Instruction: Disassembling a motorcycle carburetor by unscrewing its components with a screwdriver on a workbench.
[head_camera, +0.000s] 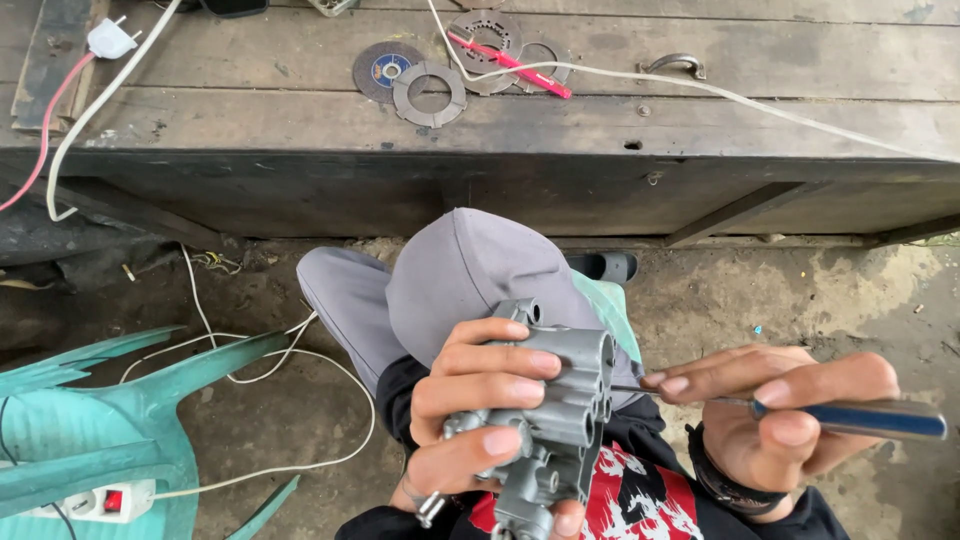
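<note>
The left hand (480, 400) is wrapped tight around a grey metal casting (560, 420) — a block with several round tubes bored into one side — held above the person's grey-trousered knee; the fingers curl over its top and front, the thumb under it. The right hand (780, 415) is closed in a pinch on a screwdriver (850, 418) with a blue-and-silver handle; its thin shaft runs leftward and its tip meets one of the tube mouths on the casting, though what lies inside the tubes cannot be seen. Left of and below the left hand stands a green plastic chair (90, 430) with a white power strip (100, 500) on it; white cable trails across the dirt floor. Beyond both hands is a dark wooden bench (700, 130) — on it lie flat metal rings (430, 93), a cutting disc (385, 68), a pink pen (510, 65).
</note>
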